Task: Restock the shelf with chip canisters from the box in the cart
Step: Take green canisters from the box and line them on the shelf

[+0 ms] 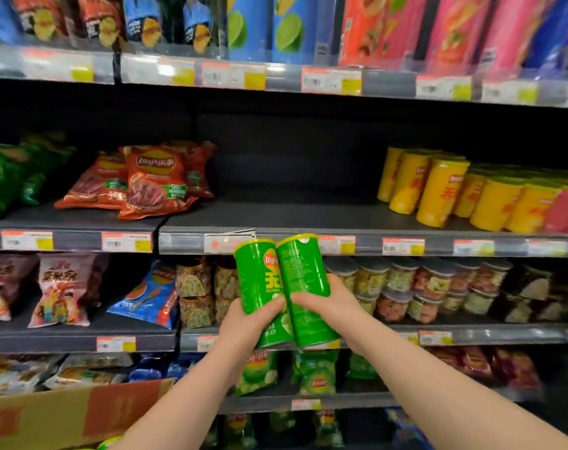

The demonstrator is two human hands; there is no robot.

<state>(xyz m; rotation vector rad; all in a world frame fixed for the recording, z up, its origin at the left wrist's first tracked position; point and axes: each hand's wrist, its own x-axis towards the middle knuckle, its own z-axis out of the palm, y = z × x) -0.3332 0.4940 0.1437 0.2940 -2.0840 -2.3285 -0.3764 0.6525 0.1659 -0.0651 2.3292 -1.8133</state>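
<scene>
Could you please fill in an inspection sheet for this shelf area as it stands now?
Surface: middle shelf has a bare stretch between red chip bags and yellow canisters.
Job's things: left green canister and right green canister, near upright, side by side and touching; cardboard box at lower left.
Clutter: nothing seen.
Grips: left hand holds the left green canister; right hand holds the right green canister.
Cables: nothing seen.
Surroundings: stocked shelves above and below; price tags along the edges.
</scene>
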